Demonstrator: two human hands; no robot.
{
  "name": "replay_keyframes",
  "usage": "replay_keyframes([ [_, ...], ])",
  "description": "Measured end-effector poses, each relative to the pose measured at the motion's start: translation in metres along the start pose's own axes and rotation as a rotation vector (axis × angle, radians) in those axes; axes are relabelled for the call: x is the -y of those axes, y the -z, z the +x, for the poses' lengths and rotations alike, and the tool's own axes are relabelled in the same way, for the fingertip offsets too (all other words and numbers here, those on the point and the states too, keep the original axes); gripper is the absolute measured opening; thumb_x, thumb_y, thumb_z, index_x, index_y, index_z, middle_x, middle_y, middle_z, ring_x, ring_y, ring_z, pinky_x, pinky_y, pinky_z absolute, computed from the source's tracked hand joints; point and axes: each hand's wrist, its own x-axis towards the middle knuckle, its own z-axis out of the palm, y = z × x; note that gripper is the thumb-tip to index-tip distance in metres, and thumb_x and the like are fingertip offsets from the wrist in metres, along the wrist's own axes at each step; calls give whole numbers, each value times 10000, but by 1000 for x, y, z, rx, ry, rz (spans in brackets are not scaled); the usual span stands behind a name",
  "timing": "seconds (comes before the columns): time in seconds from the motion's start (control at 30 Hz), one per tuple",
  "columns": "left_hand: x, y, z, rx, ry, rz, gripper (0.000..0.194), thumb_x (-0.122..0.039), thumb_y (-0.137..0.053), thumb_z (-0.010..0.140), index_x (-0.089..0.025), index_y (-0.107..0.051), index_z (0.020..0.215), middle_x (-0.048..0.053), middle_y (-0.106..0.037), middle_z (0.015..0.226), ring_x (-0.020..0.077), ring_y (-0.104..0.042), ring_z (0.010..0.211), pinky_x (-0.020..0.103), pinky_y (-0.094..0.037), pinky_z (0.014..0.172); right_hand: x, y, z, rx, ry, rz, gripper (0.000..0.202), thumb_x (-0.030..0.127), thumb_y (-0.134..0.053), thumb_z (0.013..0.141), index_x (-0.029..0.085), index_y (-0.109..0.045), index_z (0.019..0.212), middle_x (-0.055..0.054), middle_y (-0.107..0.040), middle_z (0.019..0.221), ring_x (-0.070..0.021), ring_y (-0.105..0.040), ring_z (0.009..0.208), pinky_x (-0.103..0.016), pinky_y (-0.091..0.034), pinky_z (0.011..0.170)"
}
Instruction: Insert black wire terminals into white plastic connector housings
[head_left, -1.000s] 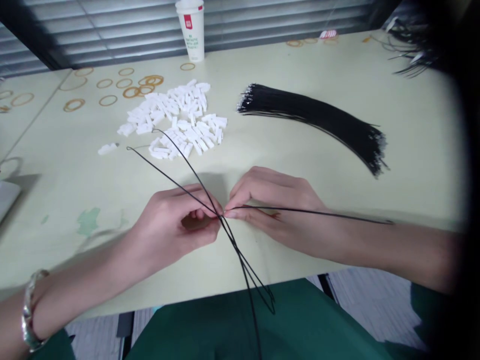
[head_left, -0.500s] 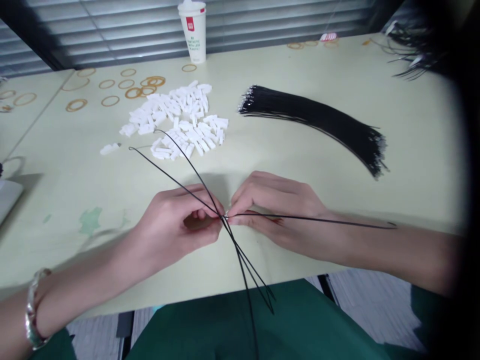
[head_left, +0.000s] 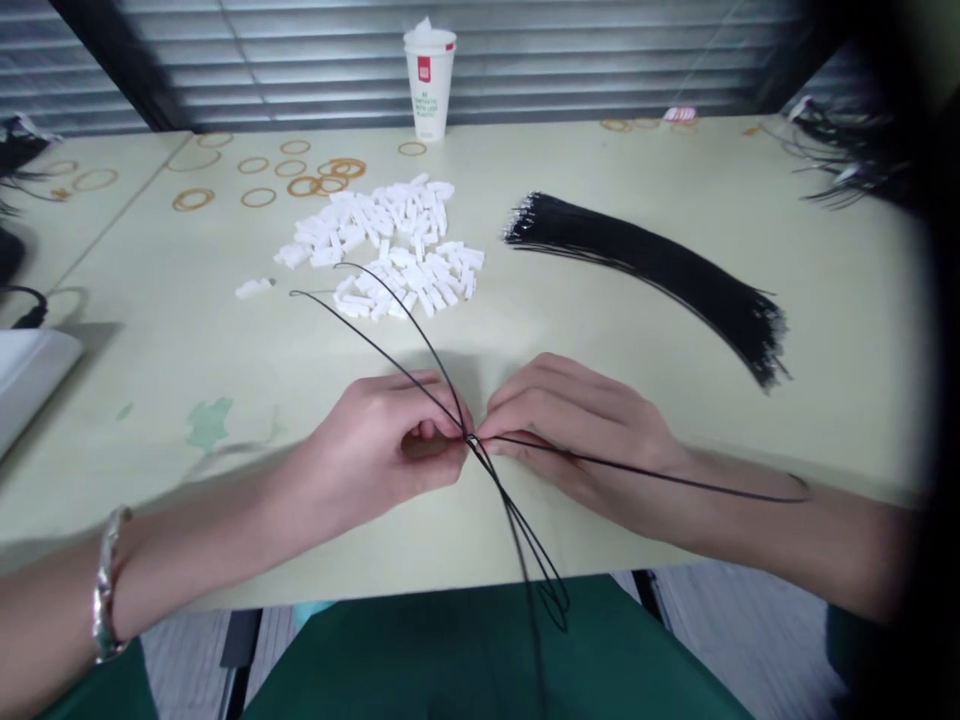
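Observation:
Near the table's front edge, my left hand [head_left: 405, 430] is closed in a pinch at the point where several thin black wires [head_left: 517, 515] meet. Facing it, my right hand [head_left: 577, 425] pinches one black wire [head_left: 645, 468], which runs back over my right wrist. The fingertips of both hands almost touch. A tiny pale piece shows between them, too small to make out. Two wires reach up and left past my left fingers, and others hang down over the table edge. Beyond my hands lies a pile of small white plastic connector housings [head_left: 405, 245].
A thick bundle of black wires [head_left: 652, 260] lies on the right of the table [head_left: 225, 560]. Rubber bands [head_left: 304, 186] are scattered at the back left. A paper cup [head_left: 430, 85] stands by the blinds. More wires [head_left: 855, 150] lie at the far right, and a white device [head_left: 34, 370] at the left.
The whole view has shifted, so everything sits further right. Both hands keep their pinch close together, and the wire at my right hand now slopes down more towards the wrist.

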Motion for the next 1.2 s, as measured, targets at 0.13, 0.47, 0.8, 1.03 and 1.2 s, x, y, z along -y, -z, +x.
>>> replay_keyframes([
  [0.13,1,-1,-2,14,23,-15,128,-20,-594,693,-145,-590,724,-38,-573,701,49,-502,598,131,-404,518,0,-3,2,52,62,-98,112,77,-471,865,105,-578,848,-73,-605,774,-148,-517,734,-300,-412,651],
  [0.47,4,-4,-2,54,112,-109,135,-59,-568,703,-173,-529,765,-45,-528,723,59,-473,609,140,-415,522,-1,-2,0,154,-278,198,84,201,-488,886,180,-547,830,-13,-557,803,-109,-515,769,-236,-410,657],
  [0.8,4,-10,-2,72,246,-339,333,-112,-617,677,-225,-397,899,-82,-472,684,63,-484,587,163,-421,536,-1,-6,6,322,-280,272,221,237,-599,807,225,-539,1020,-39,-525,1064,-158,-463,1020,-294,-422,860],
  [1.03,6,-10,-3,84,185,-335,361,-74,-592,655,-221,-436,945,-70,-508,694,72,-500,602,170,-417,550,-6,-10,7,239,-347,422,106,240,-589,816,175,-529,758,14,-513,739,-76,-442,640,-199,-355,542],
  [1.2,7,-8,-1,58,42,-143,150,-22,-549,640,-160,-507,679,-43,-462,668,59,-433,569,157,-346,491,-3,0,8,60,-448,659,129,262,-566,845,175,-504,772,44,-454,621,-54,-400,562,-190,-318,515],
])
